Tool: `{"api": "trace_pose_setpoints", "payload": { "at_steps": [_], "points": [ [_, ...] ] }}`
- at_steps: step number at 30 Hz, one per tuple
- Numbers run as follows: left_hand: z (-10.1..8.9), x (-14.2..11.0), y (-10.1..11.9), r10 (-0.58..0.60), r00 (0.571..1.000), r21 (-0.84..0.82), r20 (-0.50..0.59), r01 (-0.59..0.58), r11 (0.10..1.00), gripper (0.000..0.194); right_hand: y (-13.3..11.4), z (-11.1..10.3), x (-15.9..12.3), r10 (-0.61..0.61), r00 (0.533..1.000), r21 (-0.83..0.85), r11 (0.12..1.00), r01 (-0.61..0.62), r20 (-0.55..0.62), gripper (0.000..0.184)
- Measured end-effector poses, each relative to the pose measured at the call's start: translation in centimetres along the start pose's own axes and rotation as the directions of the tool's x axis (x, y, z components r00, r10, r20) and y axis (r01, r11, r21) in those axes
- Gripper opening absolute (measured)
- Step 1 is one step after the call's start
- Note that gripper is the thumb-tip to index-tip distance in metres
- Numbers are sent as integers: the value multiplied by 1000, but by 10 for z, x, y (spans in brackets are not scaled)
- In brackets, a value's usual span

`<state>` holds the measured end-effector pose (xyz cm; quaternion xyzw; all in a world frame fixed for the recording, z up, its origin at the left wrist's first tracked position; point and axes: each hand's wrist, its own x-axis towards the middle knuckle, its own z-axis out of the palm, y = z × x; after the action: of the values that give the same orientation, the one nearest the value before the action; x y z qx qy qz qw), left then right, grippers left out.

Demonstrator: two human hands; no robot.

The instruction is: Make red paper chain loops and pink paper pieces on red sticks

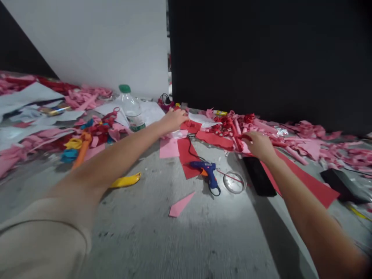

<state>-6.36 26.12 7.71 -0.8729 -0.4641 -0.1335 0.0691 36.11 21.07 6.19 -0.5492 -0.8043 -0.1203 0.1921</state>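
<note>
Stretched far forward, my left hand point(174, 119) has its fingers curled at the back of the paper pile. A bit of red shows by its fingertips, but what they hold is hidden. Beside it lie a red paper piece point(192, 126) and a pink paper square point(169, 148). My right hand point(258, 145) reaches into the scraps, fingers closed at a piece of red paper point(238, 142). Just below that hand is a black phone point(258, 176). Between my arms rest a blue glue gun point(207, 170), a clear tape roll point(234, 182) and a torn red paper strip point(215, 140).
A green-capped plastic bottle point(132, 112) stands left of my left hand. Pink and red scraps point(308, 145) spread along the dark panel point(270, 58). A yellow balloon-like piece point(126, 180) and a pink cutout point(181, 205) lie nearer. A black box point(343, 186) sits right.
</note>
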Motion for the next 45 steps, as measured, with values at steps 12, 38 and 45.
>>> {"api": "trace_pose_setpoints", "payload": {
  "at_steps": [12, 38, 45],
  "points": [
    [-16, -125, 91, 281, 955, -154, -97, -294, 943, 28, -79, 7, -64, 16, 991, 205, 979, 12, -135, 61],
    [-3, -226, 169, -146, 970, -839, 193, 240, 488, 22, -257, -15, -166, 277, 910, 940, 57, -336, 308, 41],
    [5, -232, 155, -165, 970, -781, 178, 241, 576, 33, -254, -8, -172, 143, 925, 918, 137, -371, 353, 41]
  ]
}}
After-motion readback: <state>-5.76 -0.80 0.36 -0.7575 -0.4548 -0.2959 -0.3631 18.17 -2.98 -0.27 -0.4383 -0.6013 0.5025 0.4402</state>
